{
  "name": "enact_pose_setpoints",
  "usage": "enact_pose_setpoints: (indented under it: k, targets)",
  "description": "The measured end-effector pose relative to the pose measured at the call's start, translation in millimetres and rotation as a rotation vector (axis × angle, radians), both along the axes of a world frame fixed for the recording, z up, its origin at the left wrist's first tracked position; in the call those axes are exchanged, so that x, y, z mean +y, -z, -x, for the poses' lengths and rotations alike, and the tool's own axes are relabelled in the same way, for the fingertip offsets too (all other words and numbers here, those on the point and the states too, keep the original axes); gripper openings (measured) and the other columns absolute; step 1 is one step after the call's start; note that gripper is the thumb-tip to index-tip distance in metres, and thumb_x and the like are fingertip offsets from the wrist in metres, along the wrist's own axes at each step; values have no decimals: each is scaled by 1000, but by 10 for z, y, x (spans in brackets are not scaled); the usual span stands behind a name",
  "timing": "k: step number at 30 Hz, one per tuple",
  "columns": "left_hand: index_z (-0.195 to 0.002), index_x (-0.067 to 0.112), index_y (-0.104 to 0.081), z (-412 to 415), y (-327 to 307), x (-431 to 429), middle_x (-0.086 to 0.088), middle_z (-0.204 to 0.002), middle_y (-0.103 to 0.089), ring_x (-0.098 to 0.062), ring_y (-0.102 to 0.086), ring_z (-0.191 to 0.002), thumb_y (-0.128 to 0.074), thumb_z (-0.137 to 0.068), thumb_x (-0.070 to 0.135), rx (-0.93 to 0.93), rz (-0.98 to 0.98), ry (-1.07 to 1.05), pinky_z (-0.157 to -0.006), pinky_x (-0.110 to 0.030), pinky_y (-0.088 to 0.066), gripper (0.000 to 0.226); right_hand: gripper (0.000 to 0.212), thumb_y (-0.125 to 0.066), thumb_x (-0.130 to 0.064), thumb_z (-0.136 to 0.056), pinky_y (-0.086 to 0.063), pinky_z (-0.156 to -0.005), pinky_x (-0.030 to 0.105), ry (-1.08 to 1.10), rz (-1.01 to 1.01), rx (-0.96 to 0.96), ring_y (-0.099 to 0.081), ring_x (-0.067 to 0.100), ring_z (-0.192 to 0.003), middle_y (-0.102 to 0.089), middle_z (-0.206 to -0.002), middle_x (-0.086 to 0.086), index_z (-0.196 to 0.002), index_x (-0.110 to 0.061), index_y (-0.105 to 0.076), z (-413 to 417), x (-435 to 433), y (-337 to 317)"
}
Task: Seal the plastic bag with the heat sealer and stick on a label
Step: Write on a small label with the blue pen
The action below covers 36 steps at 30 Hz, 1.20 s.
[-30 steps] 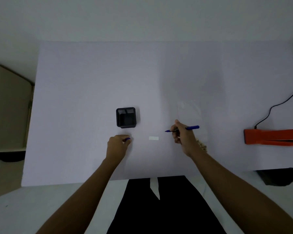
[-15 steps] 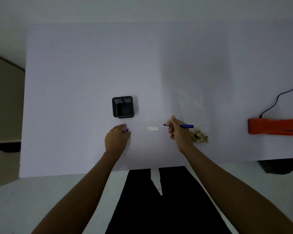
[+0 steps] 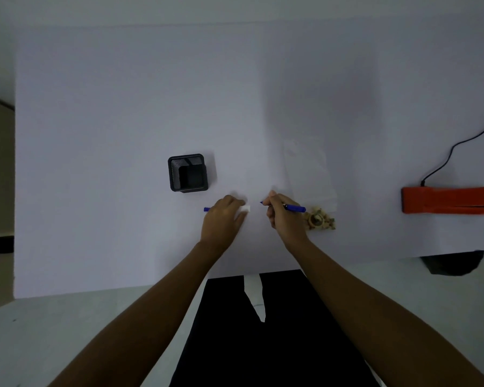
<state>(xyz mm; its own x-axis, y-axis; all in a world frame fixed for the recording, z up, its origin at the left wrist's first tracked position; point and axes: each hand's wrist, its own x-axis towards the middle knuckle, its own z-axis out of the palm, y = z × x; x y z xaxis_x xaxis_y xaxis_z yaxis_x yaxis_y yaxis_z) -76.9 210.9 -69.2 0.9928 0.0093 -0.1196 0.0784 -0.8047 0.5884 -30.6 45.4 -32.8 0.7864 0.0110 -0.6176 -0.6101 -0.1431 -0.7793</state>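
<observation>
My left hand (image 3: 223,217) lies flat on the white table (image 3: 123,107), its fingertips pinning the small white label (image 3: 246,209). A blue pen cap (image 3: 206,209) sticks out at that hand's left edge; whether it is held I cannot tell. My right hand (image 3: 284,219) grips a blue pen (image 3: 294,208), tip pointing left, a short gap from the label. The clear plastic bag (image 3: 310,174) lies just right of this hand, with small beige contents (image 3: 319,219) at its near end. The orange heat sealer (image 3: 450,199) sits at the far right.
A black square pen holder (image 3: 188,173) stands just behind my left hand. The sealer's black cable (image 3: 458,143) runs off to the right. The table's near edge is close to my body, and a dark object (image 3: 453,262) sits below its right corner.
My left hand has slid right onto the label, leaving the blue cap showing at its left side. My right hand with the pen has moved closer to the label.
</observation>
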Motion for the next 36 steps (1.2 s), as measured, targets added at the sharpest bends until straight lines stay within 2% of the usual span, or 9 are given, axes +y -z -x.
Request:
enact_pose_setpoints:
  k: [5,13,20,33,36]
  targets:
    - [-116,10,-66,-54,81,-132,-7,-110,-68,-20,-64,-97,-67,-90,28,39,1,12,-82,-29,-54,31,38,-50,-25,-102,-35,-44,20,-27,15,6,-43,11,-50,-50,-65,11,-89,8,-65,3,-30,12]
    - [-113,7,-68,-60,104,-160,-11,-107,-70,-24,-66,-94,-70,-88,28,45,-46,-21,-81,-33,-54,33,39,-51,-27,-103,-35,-44,21,-27,19,9,-43,12,-50,-50,-65,13,-89,7,-66,20,-51,52]
    - [-109,10,-68,-99,105,-180,-7,-103,-70,-23,-65,-90,-65,-89,41,72,-160,-2,-78,-36,-55,37,38,-51,-26,-102,-34,-43,21,-24,14,13,-43,14,-50,-51,-66,14,-88,6,-66,4,-35,60]
    - [-99,8,-70,-106,5,-217,-8,-85,-70,-21,-64,-71,-69,-85,22,68,-178,17,-64,-35,-56,20,35,-52,-24,-102,-35,-44,21,-3,4,21,-44,13,-50,-52,-65,13,-87,4,-67,44,-7,82]
    - [-86,10,-71,-94,20,-207,-6,-79,-69,-20,-61,-66,-66,-87,23,78,-249,49,-62,-34,-54,14,34,-52,-24,-101,-35,-44,22,0,4,28,-44,12,-50,-52,-65,12,-85,1,-68,49,7,94]
